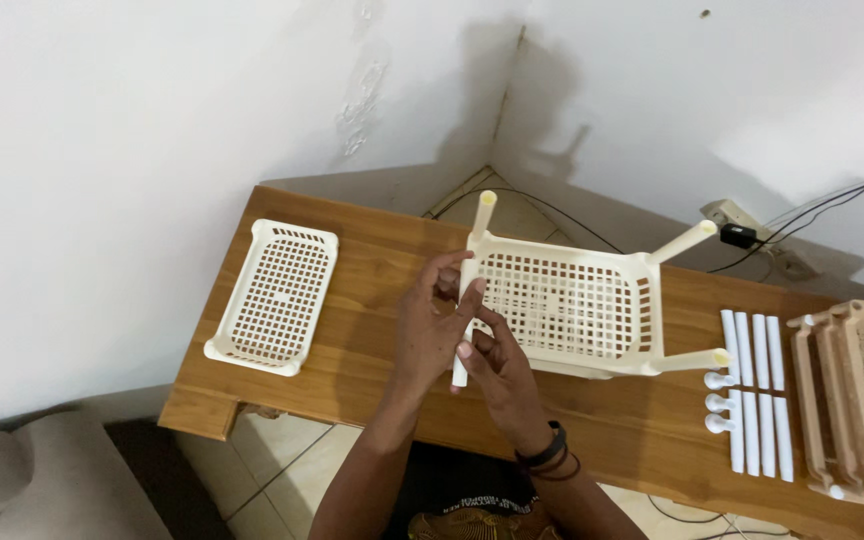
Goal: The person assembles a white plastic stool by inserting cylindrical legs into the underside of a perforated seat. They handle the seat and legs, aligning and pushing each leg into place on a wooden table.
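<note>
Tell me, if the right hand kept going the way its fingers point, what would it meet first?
The right hand points up and left, so it would meet the white tube that both hands grip, then the left hand just behind it. Depth is hard to judge.

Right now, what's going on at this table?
A person's two hands, left and right, grip a cream tube at the corner of a perforated cream basket that already carries other tubes. A second basket lies to the left on the wooden table; spare tubes lie to the right.

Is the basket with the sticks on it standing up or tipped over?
Tipped over. The cream basket lies on its side on the wooden table, with its poles pointing sideways.
</note>
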